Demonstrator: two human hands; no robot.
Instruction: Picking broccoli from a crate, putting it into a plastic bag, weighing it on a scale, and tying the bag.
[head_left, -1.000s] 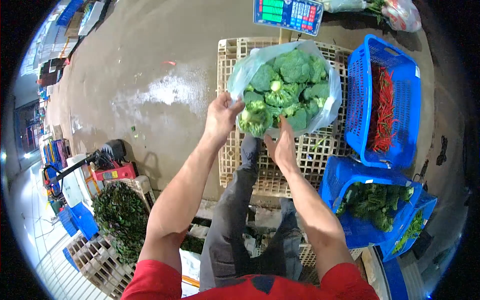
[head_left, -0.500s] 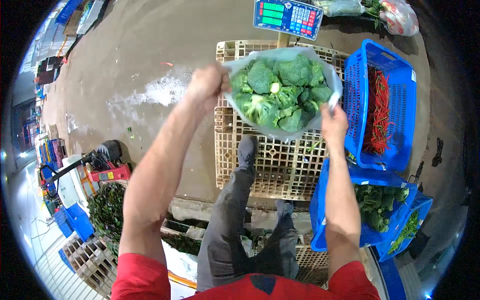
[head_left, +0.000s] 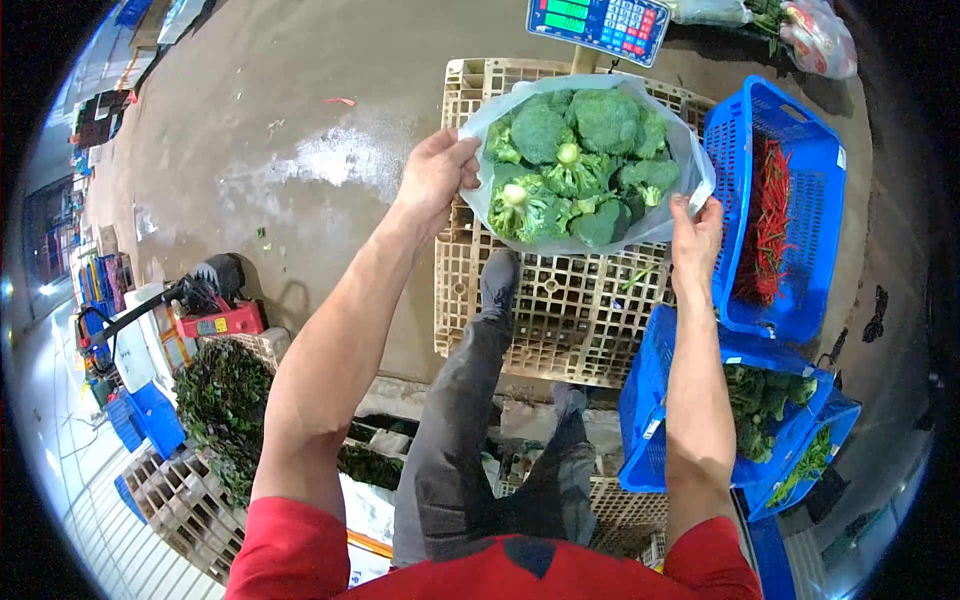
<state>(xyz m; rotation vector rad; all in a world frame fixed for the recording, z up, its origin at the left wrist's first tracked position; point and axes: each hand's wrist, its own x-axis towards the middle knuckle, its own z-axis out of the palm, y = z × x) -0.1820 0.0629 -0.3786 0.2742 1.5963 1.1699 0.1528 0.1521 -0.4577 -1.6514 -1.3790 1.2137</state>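
A clear plastic bag [head_left: 668,120], its mouth spread wide, is full of broccoli heads [head_left: 608,122], some with pale cut stems turned up. My left hand [head_left: 437,176] pinches the rim of the bag on its left side. On the right side, my right hand [head_left: 695,240] grips the bunched edge of the same bag between thumb and fingers. Beneath the bag lies a beige plastic pallet [head_left: 560,330]; whatever directly supports the bag is hidden by it. Just beyond the bag stands a scale display [head_left: 598,25] with green readouts and a keypad.
To the right, a blue crate [head_left: 815,215] holds red chillies [head_left: 768,225]. Nearer, another blue crate [head_left: 640,445] and leafy greens [head_left: 760,400] sit beside my right forearm. Filled plastic bags [head_left: 818,38] lie at the far right. A red machine [head_left: 225,318] and dark leaves [head_left: 225,410] are on the left.
The view has shifted slightly. Both hands have drawn the bag's rim farther apart, the right hand moving outward, and the opening looks wider and flatter.
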